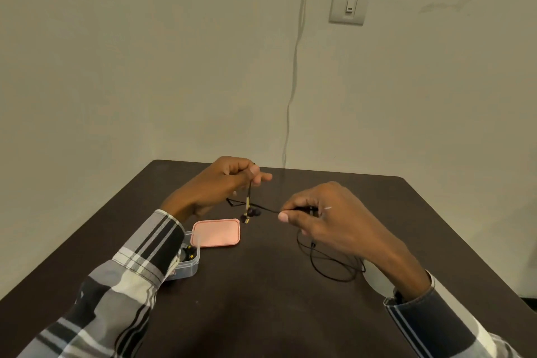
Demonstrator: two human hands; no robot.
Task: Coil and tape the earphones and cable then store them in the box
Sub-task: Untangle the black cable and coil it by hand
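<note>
The earphones [249,213] hang in the air over the middle of the dark surface [276,314], just past the pink lid [216,232]. The left hand [229,180] is lifted, fingers curled, pinching the thin cord above them. The right hand [328,218] pinches the cord lower down, and loose loops of cord [334,266] lie under it. The clear box [189,261] sits near the left edge, half hidden by the left sleeve [139,270]. What is inside it is hard to make out.
</note>
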